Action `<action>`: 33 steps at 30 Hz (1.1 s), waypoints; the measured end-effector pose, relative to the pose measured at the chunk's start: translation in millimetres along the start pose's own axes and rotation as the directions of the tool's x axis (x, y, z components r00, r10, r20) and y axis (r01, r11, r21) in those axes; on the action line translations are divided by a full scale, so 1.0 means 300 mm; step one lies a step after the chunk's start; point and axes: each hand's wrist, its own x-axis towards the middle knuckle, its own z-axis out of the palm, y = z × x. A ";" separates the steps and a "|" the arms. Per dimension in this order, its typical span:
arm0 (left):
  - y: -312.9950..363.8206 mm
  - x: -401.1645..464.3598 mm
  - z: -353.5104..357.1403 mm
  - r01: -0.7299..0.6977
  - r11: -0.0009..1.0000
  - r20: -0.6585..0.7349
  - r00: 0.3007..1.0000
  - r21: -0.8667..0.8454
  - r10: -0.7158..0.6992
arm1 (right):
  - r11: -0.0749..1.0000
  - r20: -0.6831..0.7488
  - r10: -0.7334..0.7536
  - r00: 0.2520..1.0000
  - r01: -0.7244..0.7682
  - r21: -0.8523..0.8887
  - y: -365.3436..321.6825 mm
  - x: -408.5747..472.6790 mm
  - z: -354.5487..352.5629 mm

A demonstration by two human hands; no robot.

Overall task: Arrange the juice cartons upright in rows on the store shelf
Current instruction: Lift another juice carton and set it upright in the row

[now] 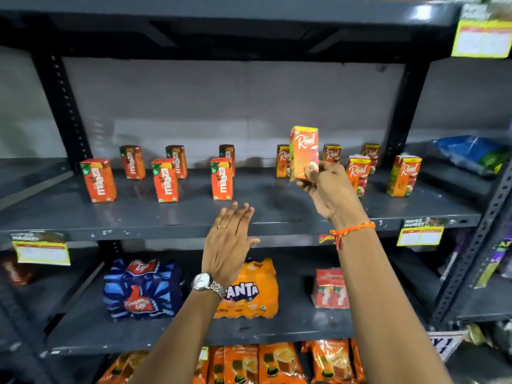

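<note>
My right hand [328,189] grips an orange Real juice carton [303,151] by its lower part, upright and lifted above the dark shelf [249,214]. Several more Real cartons stand upright on the shelf's right half, such as one at the front [357,173] and one further right [404,176]. On the left half stand several red Maaza cartons in two rows, one at the front left [98,180] and one near the middle [221,178]. My left hand [230,242] hovers flat with fingers spread before the shelf edge, holding nothing.
The lower shelf holds a blue Thums Up pack [141,289], an orange Fanta pack [249,289] and a small red carton pack [331,288]. Orange packets [277,364] fill the level below. A blue bag [471,153] lies on the shelf to the right. Yellow price tags [419,235] hang from the edges.
</note>
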 end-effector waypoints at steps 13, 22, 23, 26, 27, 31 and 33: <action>0.111 0.082 0.077 0.045 0.995 -0.077 0.996 -0.094 -0.053 | 0.974 0.196 -0.227 0.954 0.225 0.029 -0.172 -0.225 -0.317; 0.108 0.203 0.070 0.062 0.990 -0.137 0.987 -0.128 -0.080 | 0.876 0.118 -0.135 0.984 0.175 -0.450 -0.094 0.287 -0.208; 0.102 0.213 0.060 0.069 0.990 -0.127 0.988 -0.127 -0.085 | 0.846 0.121 -0.126 0.985 0.170 -0.505 -0.084 0.332 -0.191; 0.096 0.212 0.037 0.081 0.988 -0.085 0.992 -0.134 -0.092 | 0.728 0.113 -0.104 0.988 0.153 -0.668 -0.036 0.410 -0.165; 0.098 0.198 0.033 0.085 0.986 -0.067 0.993 -0.144 -0.096 | 0.685 0.107 -0.097 0.990 0.144 -0.714 -0.014 0.417 -0.166; 0.111 0.130 0.009 0.148 0.963 0.039 0.989 -0.227 -0.143 | 0.635 0.118 -0.056 0.991 0.127 -0.762 0.062 0.390 -0.185; 0.129 0.120 -0.019 0.199 0.946 0.091 0.979 -0.257 -0.181 | 0.625 0.149 -0.040 0.988 0.141 -0.768 0.068 0.373 -0.198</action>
